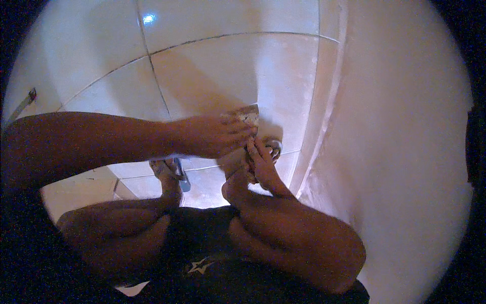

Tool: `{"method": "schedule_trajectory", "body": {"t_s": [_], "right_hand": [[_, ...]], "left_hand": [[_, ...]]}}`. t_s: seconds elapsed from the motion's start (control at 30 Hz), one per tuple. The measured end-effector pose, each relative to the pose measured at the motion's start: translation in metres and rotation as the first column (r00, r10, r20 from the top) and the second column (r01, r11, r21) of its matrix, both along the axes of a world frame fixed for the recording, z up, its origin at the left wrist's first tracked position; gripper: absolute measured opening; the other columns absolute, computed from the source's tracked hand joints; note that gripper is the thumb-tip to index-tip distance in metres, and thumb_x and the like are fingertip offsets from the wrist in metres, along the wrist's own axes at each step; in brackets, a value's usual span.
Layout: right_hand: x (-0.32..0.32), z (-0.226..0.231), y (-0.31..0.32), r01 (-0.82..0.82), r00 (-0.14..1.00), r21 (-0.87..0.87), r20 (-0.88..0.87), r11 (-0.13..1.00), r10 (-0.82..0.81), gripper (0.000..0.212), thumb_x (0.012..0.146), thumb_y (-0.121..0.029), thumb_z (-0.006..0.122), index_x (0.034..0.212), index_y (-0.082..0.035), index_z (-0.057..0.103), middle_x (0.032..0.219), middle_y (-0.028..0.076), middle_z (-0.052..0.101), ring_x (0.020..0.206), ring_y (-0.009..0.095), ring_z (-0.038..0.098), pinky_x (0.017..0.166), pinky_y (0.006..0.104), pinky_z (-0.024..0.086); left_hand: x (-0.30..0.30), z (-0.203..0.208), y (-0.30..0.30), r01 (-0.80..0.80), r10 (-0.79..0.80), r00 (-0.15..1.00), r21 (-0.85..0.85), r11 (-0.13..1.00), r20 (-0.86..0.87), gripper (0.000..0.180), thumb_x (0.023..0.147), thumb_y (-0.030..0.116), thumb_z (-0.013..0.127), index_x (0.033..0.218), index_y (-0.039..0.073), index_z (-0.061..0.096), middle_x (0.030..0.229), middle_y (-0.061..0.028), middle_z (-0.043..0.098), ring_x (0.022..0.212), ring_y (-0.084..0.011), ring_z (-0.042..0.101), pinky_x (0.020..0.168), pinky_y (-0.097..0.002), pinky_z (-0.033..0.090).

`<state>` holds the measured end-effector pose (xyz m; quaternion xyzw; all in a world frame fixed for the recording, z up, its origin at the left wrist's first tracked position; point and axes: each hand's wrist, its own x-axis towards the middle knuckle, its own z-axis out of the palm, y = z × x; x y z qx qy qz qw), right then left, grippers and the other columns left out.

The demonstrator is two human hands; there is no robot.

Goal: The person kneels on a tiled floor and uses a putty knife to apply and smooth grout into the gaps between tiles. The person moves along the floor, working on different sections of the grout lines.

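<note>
My left hand [220, 134] reaches across from the left, its fingers bent together over a pale, patterned flat piece [248, 117] near my right foot. What lies beneath those fingers is hidden. Coming up from the right, my right hand [261, 161] is closed, and its fingertips meet the left ones around something dark and small that I cannot make out. Close beside the right fingers is a shiny, curved loop [275, 148]. My right foot [233, 162] is partly covered by both hands. A sandal [181, 176] is on my left foot [163, 168].
Large pale floor tiles [202, 66] with dark joints spread ahead. A light wall [400, 142] rises close on the right. My bent knees and dark shorts [202, 238] fill the near side. A thin dark bar [23, 107] shows at the far left. The light is dim.
</note>
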<state>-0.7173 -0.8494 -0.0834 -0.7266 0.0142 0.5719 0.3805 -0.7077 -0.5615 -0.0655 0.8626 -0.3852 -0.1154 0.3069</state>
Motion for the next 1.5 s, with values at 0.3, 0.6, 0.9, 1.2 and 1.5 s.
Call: {"method": "schedule_trajectory", "body": {"t_s": [0.3, 0.6, 0.9, 1.2, 1.5], "right_hand": [[0.019, 0.019, 0.008, 0.101, 0.976, -0.105, -0.184, 0.989, -0.119, 0.039, 0.105, -0.037, 0.043, 0.140, -0.021, 0.039, 0.070, 0.002, 0.049, 0.043, 0.012, 0.040, 0.036, 0.0277, 0.032], [0.127, 0.028, 0.129, 0.336, 0.884, -0.088, -0.313, 0.938, -0.347, 0.029, 0.104, -0.046, 0.041, 0.118, -0.021, 0.044, 0.065, -0.002, 0.043, 0.038, 0.009, 0.035, 0.032, 0.0265, 0.027], [0.114, 0.073, 0.085, 0.348, 0.896, 0.050, -0.313, 0.936, -0.316, 0.030, 0.103, -0.041, 0.045, 0.121, -0.017, 0.043, 0.067, -0.001, 0.046, 0.037, 0.008, 0.037, 0.029, 0.0237, 0.029], [0.073, 0.035, 0.054, 0.234, 0.961, 0.020, -0.155, 0.972, -0.228, 0.024, 0.103, -0.035, 0.046, 0.115, -0.015, 0.045, 0.067, 0.000, 0.047, 0.037, 0.010, 0.039, 0.028, 0.0270, 0.033], [0.139, 0.041, 0.135, 0.448, 0.870, 0.107, -0.284, 0.888, -0.404, 0.022, 0.102, -0.036, 0.046, 0.103, -0.014, 0.044, 0.068, -0.002, 0.047, 0.038, 0.009, 0.038, 0.031, 0.0254, 0.033]], "left_hand": [[-0.009, -0.082, -0.084, -0.294, 0.295, 0.956, -0.114, 0.949, -0.014, 0.060, 0.092, 0.021, 0.045, 0.145, -0.006, 0.035, 0.154, -0.0204, 0.035, 0.144, -0.0301, 0.033, 0.119, -0.0401, 0.029], [0.075, -0.105, -0.014, -0.423, 0.430, 0.901, -0.111, 0.899, 0.053, 0.060, 0.091, 0.017, 0.048, 0.147, -0.001, 0.035, 0.152, -0.0146, 0.040, 0.140, -0.0315, 0.038, 0.114, -0.0408, 0.037], [0.056, -0.059, -0.063, -0.524, 0.555, 0.822, -0.213, 0.825, 0.127, 0.057, 0.090, 0.015, 0.049, 0.143, -0.003, 0.038, 0.152, -0.0217, 0.037, 0.144, -0.0344, 0.033, 0.119, -0.0448, 0.029], [0.026, -0.097, -0.086, -0.488, 0.499, 0.867, -0.200, 0.850, 0.005, 0.058, 0.088, 0.014, 0.051, 0.143, -0.004, 0.039, 0.151, -0.0187, 0.041, 0.140, -0.0326, 0.039, 0.117, -0.0422, 0.032], [0.097, -0.093, -0.011, -0.508, 0.536, 0.820, -0.174, 0.844, 0.201, 0.054, 0.088, 0.014, 0.052, 0.140, 0.002, 0.046, 0.149, -0.0135, 0.046, 0.138, -0.0305, 0.043, 0.116, -0.0409, 0.034]]}}
